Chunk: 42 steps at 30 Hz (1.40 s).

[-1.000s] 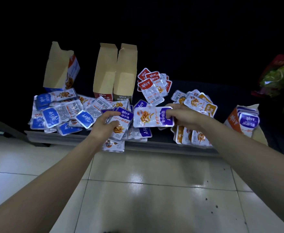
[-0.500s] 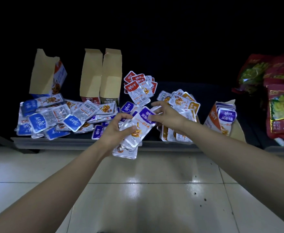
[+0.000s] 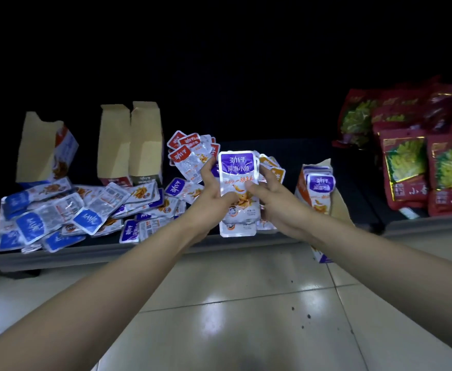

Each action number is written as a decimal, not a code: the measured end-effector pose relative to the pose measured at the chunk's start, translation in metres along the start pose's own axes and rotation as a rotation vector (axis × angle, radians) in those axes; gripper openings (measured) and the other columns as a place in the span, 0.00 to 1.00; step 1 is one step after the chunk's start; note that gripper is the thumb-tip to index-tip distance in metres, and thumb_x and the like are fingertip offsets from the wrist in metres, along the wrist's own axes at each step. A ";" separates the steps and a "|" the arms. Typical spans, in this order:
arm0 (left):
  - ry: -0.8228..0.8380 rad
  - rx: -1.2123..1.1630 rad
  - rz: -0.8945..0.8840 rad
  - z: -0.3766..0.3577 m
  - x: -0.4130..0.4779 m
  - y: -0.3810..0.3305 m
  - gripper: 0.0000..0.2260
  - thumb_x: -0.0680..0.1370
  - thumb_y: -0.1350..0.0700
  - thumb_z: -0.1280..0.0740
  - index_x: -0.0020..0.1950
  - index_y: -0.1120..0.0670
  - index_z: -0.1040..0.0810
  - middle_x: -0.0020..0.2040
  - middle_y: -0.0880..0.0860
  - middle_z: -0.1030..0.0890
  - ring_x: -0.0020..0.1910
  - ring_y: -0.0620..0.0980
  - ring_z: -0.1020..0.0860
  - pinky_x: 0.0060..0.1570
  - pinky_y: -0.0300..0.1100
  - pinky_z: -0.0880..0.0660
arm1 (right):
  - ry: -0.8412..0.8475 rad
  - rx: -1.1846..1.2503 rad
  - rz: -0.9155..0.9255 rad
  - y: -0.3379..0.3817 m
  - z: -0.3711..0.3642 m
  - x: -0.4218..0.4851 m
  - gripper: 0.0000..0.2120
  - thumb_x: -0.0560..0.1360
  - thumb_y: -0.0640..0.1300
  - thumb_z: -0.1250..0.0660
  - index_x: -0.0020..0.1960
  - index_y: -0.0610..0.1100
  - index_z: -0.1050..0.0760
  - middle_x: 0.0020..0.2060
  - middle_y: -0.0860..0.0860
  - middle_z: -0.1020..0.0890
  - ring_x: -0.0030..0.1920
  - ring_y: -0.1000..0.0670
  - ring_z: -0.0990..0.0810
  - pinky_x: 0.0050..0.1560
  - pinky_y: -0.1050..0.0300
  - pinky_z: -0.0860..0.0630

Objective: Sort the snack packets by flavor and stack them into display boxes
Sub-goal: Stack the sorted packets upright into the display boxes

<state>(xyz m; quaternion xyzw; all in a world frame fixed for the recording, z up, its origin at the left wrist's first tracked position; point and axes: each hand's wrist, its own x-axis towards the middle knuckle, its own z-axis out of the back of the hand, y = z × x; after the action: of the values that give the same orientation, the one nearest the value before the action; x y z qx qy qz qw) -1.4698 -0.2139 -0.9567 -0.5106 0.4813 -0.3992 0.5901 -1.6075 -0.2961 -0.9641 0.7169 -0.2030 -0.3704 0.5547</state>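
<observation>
Left hand (image 3: 214, 202) and right hand (image 3: 278, 203) both grip an upright stack of purple packets (image 3: 237, 180) above the shelf's front edge (image 3: 150, 250); purple-packet box (image 3: 317, 188) stands right.

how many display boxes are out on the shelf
4: the far-left box; two middle boxes side by side; the right box, holding purple packets. Others may hide in the dark.

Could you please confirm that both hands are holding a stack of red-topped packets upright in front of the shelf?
Not quite. The left hand and right hand do hold a stack of packets upright in front of the shelf, but the head view shows its front packet is purple-topped, not red. The red-topped packets lie on the shelf beyond the left hand.
</observation>
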 end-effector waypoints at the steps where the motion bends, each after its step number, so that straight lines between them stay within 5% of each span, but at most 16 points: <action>1: 0.017 0.007 -0.007 -0.011 0.004 -0.005 0.38 0.78 0.68 0.39 0.76 0.47 0.60 0.61 0.46 0.24 0.58 0.41 0.22 0.60 0.41 0.25 | 0.011 0.008 0.021 0.003 0.007 -0.003 0.25 0.80 0.43 0.37 0.75 0.50 0.40 0.62 0.48 0.20 0.61 0.47 0.20 0.64 0.42 0.26; 5: 0.098 0.055 -0.033 -0.057 0.020 -0.027 0.42 0.79 0.65 0.38 0.75 0.48 0.69 0.67 0.50 0.28 0.63 0.46 0.25 0.58 0.37 0.26 | 0.015 -0.001 0.057 0.024 0.055 -0.021 0.19 0.80 0.40 0.36 0.69 0.40 0.32 0.60 0.43 0.19 0.60 0.43 0.20 0.65 0.41 0.27; 9: 0.162 0.044 -0.077 -0.107 0.036 -0.043 0.44 0.80 0.63 0.38 0.73 0.45 0.74 0.67 0.44 0.31 0.57 0.39 0.25 0.51 0.32 0.26 | -0.078 -0.004 0.083 0.028 0.099 -0.038 0.25 0.76 0.47 0.32 0.71 0.43 0.33 0.62 0.45 0.20 0.62 0.45 0.21 0.66 0.44 0.28; 12: 0.132 0.009 -0.054 -0.130 0.050 -0.036 0.40 0.77 0.65 0.37 0.77 0.46 0.62 0.62 0.42 0.26 0.52 0.36 0.21 0.50 0.34 0.23 | -0.187 -0.017 0.118 0.019 0.118 -0.047 0.28 0.75 0.48 0.29 0.70 0.43 0.36 0.63 0.44 0.22 0.59 0.45 0.19 0.62 0.44 0.24; 14: 0.149 -0.010 0.012 -0.138 0.052 -0.028 0.32 0.73 0.62 0.37 0.74 0.50 0.45 0.60 0.52 0.22 0.56 0.48 0.20 0.56 0.45 0.22 | -0.226 -0.026 0.108 0.009 0.124 -0.051 0.25 0.77 0.44 0.32 0.70 0.43 0.38 0.62 0.44 0.21 0.57 0.46 0.18 0.60 0.46 0.22; 16: 0.181 -0.034 0.056 -0.142 0.051 -0.022 0.27 0.73 0.63 0.39 0.71 0.51 0.39 0.59 0.56 0.21 0.56 0.54 0.21 0.56 0.48 0.22 | -0.235 -0.011 0.086 0.003 0.126 -0.054 0.24 0.78 0.42 0.33 0.70 0.44 0.39 0.61 0.44 0.21 0.57 0.46 0.18 0.60 0.47 0.22; 26: 0.122 -0.188 -0.037 -0.159 0.053 -0.017 0.22 0.83 0.57 0.45 0.76 0.43 0.43 0.62 0.51 0.22 0.54 0.48 0.19 0.51 0.49 0.20 | -0.271 -0.111 0.138 0.017 0.133 -0.055 0.25 0.77 0.37 0.34 0.70 0.48 0.40 0.56 0.47 0.19 0.52 0.50 0.16 0.48 0.55 0.20; 30: 0.126 -0.064 -0.110 -0.130 0.050 -0.015 0.22 0.83 0.58 0.45 0.73 0.39 0.45 0.62 0.44 0.24 0.59 0.44 0.22 0.54 0.43 0.21 | -0.202 -0.127 0.144 0.014 0.108 -0.044 0.27 0.78 0.40 0.33 0.70 0.49 0.43 0.57 0.47 0.20 0.54 0.49 0.17 0.52 0.51 0.19; 32: 0.108 -0.006 -0.136 -0.098 0.047 -0.016 0.24 0.82 0.61 0.44 0.75 0.44 0.45 0.62 0.44 0.25 0.58 0.40 0.22 0.51 0.38 0.21 | -0.171 -0.161 0.163 0.015 0.089 -0.031 0.28 0.77 0.42 0.32 0.69 0.49 0.44 0.59 0.48 0.21 0.57 0.49 0.19 0.57 0.47 0.21; 36: 0.020 0.141 -0.132 -0.029 0.031 -0.004 0.21 0.81 0.66 0.43 0.72 0.54 0.42 0.57 0.44 0.25 0.50 0.30 0.23 0.44 0.27 0.26 | -0.082 -0.217 0.201 0.005 0.025 0.002 0.27 0.77 0.38 0.32 0.68 0.45 0.45 0.60 0.51 0.24 0.57 0.58 0.23 0.56 0.61 0.24; 42: -0.173 0.227 -0.061 0.047 0.004 0.046 0.18 0.78 0.63 0.39 0.66 0.52 0.37 0.52 0.45 0.23 0.48 0.37 0.23 0.49 0.36 0.25 | 0.057 -0.263 0.178 -0.033 -0.049 0.040 0.30 0.76 0.37 0.31 0.71 0.41 0.46 0.59 0.51 0.26 0.55 0.64 0.25 0.53 0.68 0.25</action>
<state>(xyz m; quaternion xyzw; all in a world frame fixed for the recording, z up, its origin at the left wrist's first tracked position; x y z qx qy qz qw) -1.4241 -0.2000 -1.0020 -0.4874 0.3646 -0.4233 0.6711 -1.5484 -0.2821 -1.0021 0.6273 -0.1997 -0.3226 0.6801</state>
